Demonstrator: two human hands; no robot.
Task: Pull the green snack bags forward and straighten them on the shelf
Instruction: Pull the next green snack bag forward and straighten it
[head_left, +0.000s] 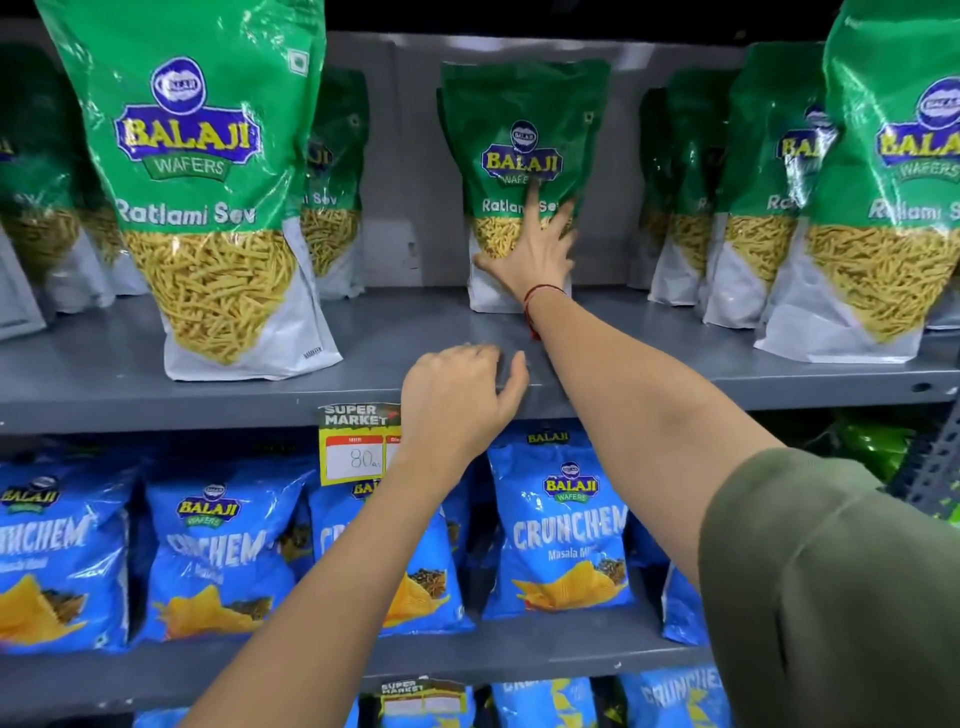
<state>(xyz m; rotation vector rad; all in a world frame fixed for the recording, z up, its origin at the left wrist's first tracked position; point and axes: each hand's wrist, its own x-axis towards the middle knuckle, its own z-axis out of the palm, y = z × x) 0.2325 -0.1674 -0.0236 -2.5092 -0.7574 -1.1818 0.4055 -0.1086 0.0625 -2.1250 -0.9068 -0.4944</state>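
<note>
At the left of the frame a large green bag already stands upright near the front edge of the grey shelf, with more green bags half hidden behind it. Low in the centre, the left hand rests loosely curled on the shelf lip, holding nothing, its fingertips bent out of sight. Above it, at centre frame, the right hand lies spread flat against the face of the rear green bag, fingers pointing up and none seen curling behind it. That bag stands upright, long axis vertical, far back against the rear panel, well behind its neighbours; it must come toward the camera, and the right hand is plainly the nearer. At the right, further green bags stand forward, cut off by the frame edge.
</note>
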